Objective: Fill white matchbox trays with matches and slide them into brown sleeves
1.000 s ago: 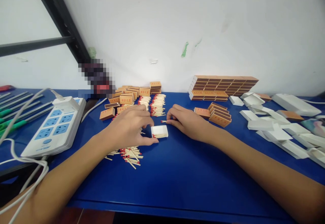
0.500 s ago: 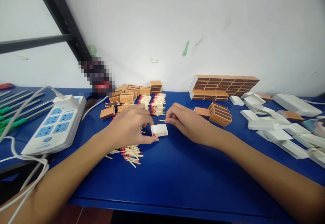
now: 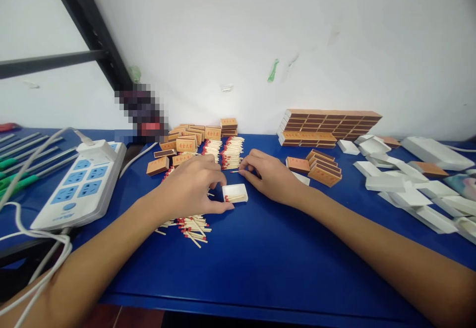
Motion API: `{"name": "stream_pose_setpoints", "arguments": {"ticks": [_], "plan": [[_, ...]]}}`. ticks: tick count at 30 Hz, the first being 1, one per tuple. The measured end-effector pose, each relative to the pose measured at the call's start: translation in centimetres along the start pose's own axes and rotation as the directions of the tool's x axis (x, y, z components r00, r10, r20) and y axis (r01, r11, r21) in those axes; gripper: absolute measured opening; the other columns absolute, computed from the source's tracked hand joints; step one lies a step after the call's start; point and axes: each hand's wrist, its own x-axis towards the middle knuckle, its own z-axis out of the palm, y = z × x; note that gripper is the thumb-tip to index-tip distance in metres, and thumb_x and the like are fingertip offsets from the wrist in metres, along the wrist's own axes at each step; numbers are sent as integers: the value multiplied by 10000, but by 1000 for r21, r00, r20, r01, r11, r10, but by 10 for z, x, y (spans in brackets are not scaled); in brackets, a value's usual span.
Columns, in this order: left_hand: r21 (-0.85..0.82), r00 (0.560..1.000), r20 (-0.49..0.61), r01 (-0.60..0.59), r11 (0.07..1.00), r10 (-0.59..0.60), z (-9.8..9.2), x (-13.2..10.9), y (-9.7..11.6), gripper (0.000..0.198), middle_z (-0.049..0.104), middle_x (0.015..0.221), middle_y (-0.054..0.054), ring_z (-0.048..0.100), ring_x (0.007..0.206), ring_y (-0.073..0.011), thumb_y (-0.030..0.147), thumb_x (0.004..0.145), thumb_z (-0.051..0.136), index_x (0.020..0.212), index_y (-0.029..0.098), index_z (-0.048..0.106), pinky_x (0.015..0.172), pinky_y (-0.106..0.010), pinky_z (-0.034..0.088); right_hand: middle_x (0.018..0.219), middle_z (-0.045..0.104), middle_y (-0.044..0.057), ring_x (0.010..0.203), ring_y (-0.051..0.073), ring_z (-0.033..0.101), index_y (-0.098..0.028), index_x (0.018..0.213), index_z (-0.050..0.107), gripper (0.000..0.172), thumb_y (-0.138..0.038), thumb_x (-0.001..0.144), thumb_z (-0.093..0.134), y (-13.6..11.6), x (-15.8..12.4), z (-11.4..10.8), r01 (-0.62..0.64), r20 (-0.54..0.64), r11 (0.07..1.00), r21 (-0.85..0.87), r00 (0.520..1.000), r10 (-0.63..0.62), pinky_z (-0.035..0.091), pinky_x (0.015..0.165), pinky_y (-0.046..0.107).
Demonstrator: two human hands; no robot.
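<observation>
A small white matchbox tray (image 3: 235,189) lies on the blue tabletop with several red-headed matches inside along its near side. My left hand (image 3: 197,184) curls round its left end, thumb at the near corner and fingers at the far one. Just beyond the tray, my right hand (image 3: 262,173) pinches the tail of a single match (image 3: 234,171), whose red head points left. Bundles of matches (image 3: 232,153) lie beyond my hands, and a looser pile of matches (image 3: 192,229) spreads under and in front of my left hand.
Orange matchboxes stand in a heap (image 3: 186,144) at back left, in a long stack (image 3: 330,124) by the wall, and in a small group (image 3: 324,167) beyond my right wrist. Empty white trays (image 3: 405,189) litter the right. A power strip (image 3: 82,184) with white cables (image 3: 61,248) sits left.
My right hand has shifted slightly left and away from me. Matches in the tray show more clearly. A white tray behind my right wrist has come into view. My left hand stays put.
</observation>
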Motion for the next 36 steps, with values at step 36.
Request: {"name": "stream_pose_setpoints", "arguments": {"ticks": [36], "plan": [[35,1000,-28,0,999,1,0,1,-3,330,657,720,-18,570,761,-204,514,847,833,843,190,770,693,-335,392,1014,609,40,812,168,559,-202,985,639,58,-204,1040,619,-14,4,-1,-60,51,998,-6,997,60,396,731,301]]}}
